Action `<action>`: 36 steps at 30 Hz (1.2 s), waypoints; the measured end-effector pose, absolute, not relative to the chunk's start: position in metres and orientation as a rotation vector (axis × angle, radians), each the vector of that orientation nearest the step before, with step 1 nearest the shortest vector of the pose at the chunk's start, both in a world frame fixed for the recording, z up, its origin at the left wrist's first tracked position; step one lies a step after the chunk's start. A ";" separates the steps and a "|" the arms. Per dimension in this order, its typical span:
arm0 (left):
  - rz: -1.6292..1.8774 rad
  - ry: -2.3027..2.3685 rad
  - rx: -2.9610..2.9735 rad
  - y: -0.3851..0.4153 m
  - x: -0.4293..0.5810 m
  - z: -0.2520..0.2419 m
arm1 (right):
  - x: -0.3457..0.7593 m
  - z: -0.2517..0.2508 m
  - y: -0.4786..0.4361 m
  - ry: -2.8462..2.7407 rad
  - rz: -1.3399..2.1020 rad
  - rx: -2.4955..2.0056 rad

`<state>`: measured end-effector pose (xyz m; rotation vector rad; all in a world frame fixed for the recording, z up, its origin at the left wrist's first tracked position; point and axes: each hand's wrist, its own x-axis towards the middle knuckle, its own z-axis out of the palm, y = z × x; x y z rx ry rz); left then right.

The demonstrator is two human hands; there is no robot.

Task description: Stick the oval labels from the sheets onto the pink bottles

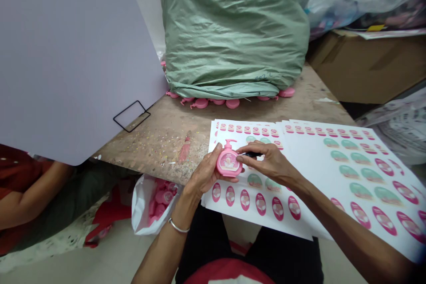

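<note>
My left hand (pixel 206 172) wraps around a pink pump soap bottle (pixel 229 163) and holds it upright above the label sheets. A silver bangle (pixel 179 225) circles that wrist. My right hand (pixel 271 163) pinches a small black-handled tool (pixel 253 154), whose thin tip reaches the bottle's upper right side. Sheets of oval pink and green labels (pixel 359 173) lie overlapped under and beside both hands. The bottle's front carries a pink-and-cream oval label, and its back is hidden.
A scuffed wooden table (pixel 166 142) holds the sheets. Beyond them, a green plastic sack (pixel 233 26) sits on pink pump heads (pixel 232 104). A lilac board (pixel 66 53) stands at left, a cardboard box (pixel 366 66) at right. Below left, a co-worker's arm (pixel 36 191) lies near a white bag (pixel 141 206) of pink parts.
</note>
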<state>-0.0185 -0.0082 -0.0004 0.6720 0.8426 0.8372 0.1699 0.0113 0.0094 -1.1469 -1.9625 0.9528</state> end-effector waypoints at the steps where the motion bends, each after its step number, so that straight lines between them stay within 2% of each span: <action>1: 0.836 0.842 0.670 -0.008 -0.019 -0.001 | 0.170 0.009 0.011 -1.964 0.951 -1.150; 18: 0.871 0.815 0.822 -0.009 -0.020 -0.006 | 0.168 0.009 0.013 -2.022 0.832 -1.140; 22: 0.942 0.826 0.821 -0.010 -0.017 -0.008 | 0.173 0.009 0.014 -2.117 0.441 -1.237; 25: 0.991 0.855 0.790 -0.012 -0.014 -0.010 | 0.178 0.007 0.012 -1.972 0.148 -1.391; 31: 1.057 0.873 0.730 -0.016 -0.002 -0.005 | 0.155 0.003 -0.004 -1.694 0.601 -1.323; 36: 1.114 0.954 0.585 -0.019 0.002 0.001 | 0.145 0.003 -0.009 -1.614 0.764 -1.292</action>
